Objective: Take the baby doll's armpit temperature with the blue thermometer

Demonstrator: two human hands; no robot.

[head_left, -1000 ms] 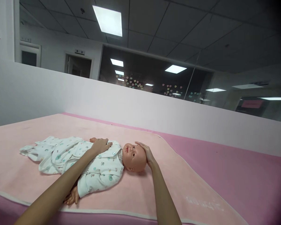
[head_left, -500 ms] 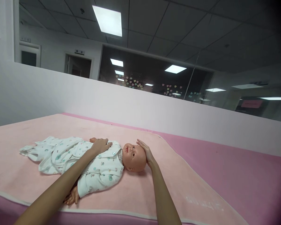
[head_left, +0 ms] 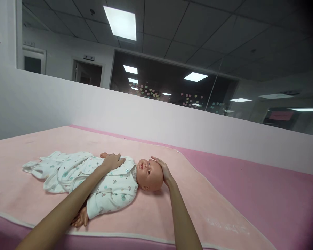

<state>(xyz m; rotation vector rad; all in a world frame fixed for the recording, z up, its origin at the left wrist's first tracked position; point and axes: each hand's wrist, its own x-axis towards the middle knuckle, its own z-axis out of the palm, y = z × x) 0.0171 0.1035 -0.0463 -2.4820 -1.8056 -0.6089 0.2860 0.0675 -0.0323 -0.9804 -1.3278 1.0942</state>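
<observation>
A baby doll [head_left: 150,176] lies on its back across the pink mat, its head to the right and its feet to the left. It wears a white printed outfit [head_left: 112,191]. My left hand [head_left: 112,162] rests flat on the doll's chest, fingers extended. Against the top of the doll's head lies my right hand [head_left: 165,171], with its fingers stretched out along the forehead. One doll hand [head_left: 80,218] shows below my left forearm, and the other [head_left: 103,155] peeks out beyond my left hand.
The light pink mat [head_left: 187,205] has a white trimmed edge and covers a darker pink padded surface [head_left: 250,173]. Behind stands a low white wall [head_left: 146,118], with glass panels [head_left: 167,80] above it.
The fingers of my right hand have lowered slightly toward the doll's forehead. My left hand and the doll stay in place.
</observation>
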